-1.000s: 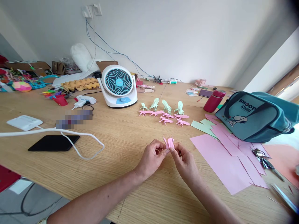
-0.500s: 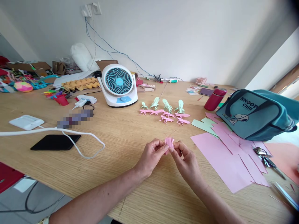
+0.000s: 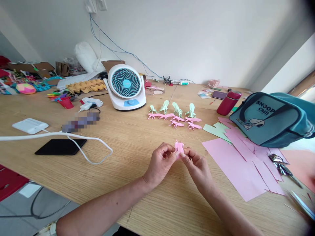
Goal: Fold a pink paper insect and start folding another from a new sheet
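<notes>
A small pink origami figure (image 3: pixel 179 148) is pinched between both hands above the table. My left hand (image 3: pixel 161 163) grips its left side, thumb in front and fingers curled behind. My right hand (image 3: pixel 198 165) pinches the other side the same way, both thumb tips nearly meeting on the paper. Thin folded points stick up from its top; the lower part is partly covered by the thumbs. Beyond the hands stand several green origami insects (image 3: pixel 177 109) in a row, with several pink origami insects (image 3: pixel 176 123) in front of them.
Pink paper sheets (image 3: pixel 230 170) and green strips (image 3: pixel 216 131) lie at right, near scissors (image 3: pixel 301 203) and keys (image 3: pixel 277 159). Behind them are a teal bag (image 3: pixel 268 121) and a red bottle (image 3: pixel 228 102). A fan (image 3: pixel 126 87), black phone (image 3: pixel 60 147) and white cable (image 3: pixel 100 141) occupy the left.
The pink figure has been turned slightly between the fingers, its thin points now showing at the upper left rather than the right. Both hands keep their pinch. The view has shifted a little.
</notes>
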Available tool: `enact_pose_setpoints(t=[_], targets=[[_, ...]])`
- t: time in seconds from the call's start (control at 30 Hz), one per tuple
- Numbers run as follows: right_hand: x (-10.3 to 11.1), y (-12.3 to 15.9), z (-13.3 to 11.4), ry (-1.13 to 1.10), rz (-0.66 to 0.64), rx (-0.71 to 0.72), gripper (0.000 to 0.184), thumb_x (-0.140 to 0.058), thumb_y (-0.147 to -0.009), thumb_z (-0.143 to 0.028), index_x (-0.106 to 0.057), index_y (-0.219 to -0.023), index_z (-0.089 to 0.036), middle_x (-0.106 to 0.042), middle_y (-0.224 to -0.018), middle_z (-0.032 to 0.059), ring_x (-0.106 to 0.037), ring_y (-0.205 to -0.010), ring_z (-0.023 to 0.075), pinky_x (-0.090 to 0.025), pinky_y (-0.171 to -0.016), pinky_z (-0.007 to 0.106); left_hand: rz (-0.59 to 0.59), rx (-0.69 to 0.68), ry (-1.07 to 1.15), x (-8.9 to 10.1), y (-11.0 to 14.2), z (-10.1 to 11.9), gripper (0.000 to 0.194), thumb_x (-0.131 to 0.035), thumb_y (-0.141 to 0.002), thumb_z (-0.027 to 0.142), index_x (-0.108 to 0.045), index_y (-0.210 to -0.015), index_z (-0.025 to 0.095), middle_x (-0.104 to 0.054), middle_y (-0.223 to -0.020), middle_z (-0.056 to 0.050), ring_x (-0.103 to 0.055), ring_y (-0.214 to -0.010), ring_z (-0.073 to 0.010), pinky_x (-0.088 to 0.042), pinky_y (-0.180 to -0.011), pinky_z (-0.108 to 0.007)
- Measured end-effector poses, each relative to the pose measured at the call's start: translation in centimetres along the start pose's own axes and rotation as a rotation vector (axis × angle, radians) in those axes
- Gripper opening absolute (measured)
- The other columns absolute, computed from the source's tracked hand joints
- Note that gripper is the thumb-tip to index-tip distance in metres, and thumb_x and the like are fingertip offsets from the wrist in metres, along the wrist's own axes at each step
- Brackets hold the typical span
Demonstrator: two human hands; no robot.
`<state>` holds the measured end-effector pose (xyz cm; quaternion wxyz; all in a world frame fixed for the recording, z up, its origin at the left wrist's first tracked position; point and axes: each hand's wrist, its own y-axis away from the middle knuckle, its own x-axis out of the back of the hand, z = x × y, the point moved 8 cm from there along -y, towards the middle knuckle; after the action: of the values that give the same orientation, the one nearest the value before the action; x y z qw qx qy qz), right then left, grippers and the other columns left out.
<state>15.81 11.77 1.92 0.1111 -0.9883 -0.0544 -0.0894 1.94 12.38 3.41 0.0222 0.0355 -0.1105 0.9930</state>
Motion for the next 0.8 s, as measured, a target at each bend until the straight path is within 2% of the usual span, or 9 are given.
enact_pose_setpoints(t=[0.17,0.3,0.4,0.5,0.63,0.8], targets=[[0.6,-0.1,0.2,0.059,0.046,-0.017,0.035,-0.053,-0.094,-0.052,-0.062,-0.080,-0.021,-0.054,-0.071,0.0005,-0.052,-0.077,0.0188,-0.041,-0.073,0.031,-0.116,0.124,0.085,-0.5,-0.1,-1.7,0.025,-0.072,-0.081,0.039,-0.070,-0.079,0.014,-0.065,-0.085,-0.005,-0.058,-0.078,-0.0157,-0.045,-0.073,-0.027],[0.4,-0.3,-0.2,0.089,0.043,-0.011,0.037,-0.052,-0.094,-0.053,-0.063,-0.080,-0.021,-0.053,-0.071,-0.0002,-0.051,-0.073,0.0177,-0.040,-0.069,0.030,-0.128,0.109,0.051,-0.6,-0.3,-2.0,0.025,-0.069,-0.082,0.039,-0.070,-0.083,0.015,-0.066,-0.085,-0.005,-0.058,-0.078,-0.0157,-0.045,-0.075,-0.028],[1.2,-0.6,-0.3,0.139,0.081,-0.002,0.035,-0.055,-0.091,-0.051,-0.068,-0.095,-0.019,-0.052,-0.073,-0.0003,-0.048,-0.071,0.0173,-0.039,-0.068,0.030,-0.021,0.122,0.018,0.4,-0.8,-2.6,0.022,-0.070,-0.079,0.037,-0.069,-0.077,0.015,-0.065,-0.079,-0.003,-0.055,-0.074,-0.0143,-0.042,-0.072,-0.027],[3.3,-0.8,0.0,0.276,0.183,0.009,0.042,-0.054,-0.089,-0.049,-0.068,-0.114,-0.018,-0.053,-0.075,0.0005,-0.050,-0.072,0.0186,-0.040,-0.068,0.032,0.112,0.154,0.023,2.2,-1.7,-3.3,0.024,-0.073,-0.074,0.038,-0.067,-0.074,0.015,-0.063,-0.076,-0.002,-0.051,-0.071,-0.0126,-0.040,-0.070,-0.025],[5.2,-0.8,1.5,0.330,0.238,-0.013,0.039,-0.053,-0.089,-0.047,-0.070,-0.109,-0.018,-0.054,-0.074,0.0015,-0.050,-0.070,0.0192,-0.040,-0.065,0.032,0.188,0.230,0.064,4.1,-3.1,-4.4,0.032,-0.077,-0.066,0.043,-0.064,-0.071,0.015,-0.060,-0.071,0.001,-0.043,-0.059,-0.0076,-0.035,-0.057,-0.021],[5.4,-0.7,2.9,0.342,0.207,-0.036,0.034,-0.054,-0.088,-0.046,-0.072,-0.098,-0.019,-0.054,-0.066,0.0004,-0.047,-0.059,0.0172,-0.036,-0.055,0.030,0.222,0.355,0.118,4.8,-4.4,-5.7,0.039,-0.080,-0.061,0.047,-0.061,-0.068,0.014,-0.056,-0.066,0.003,-0.025,-0.044,-0.0012,-0.017,-0.042,-0.020]])
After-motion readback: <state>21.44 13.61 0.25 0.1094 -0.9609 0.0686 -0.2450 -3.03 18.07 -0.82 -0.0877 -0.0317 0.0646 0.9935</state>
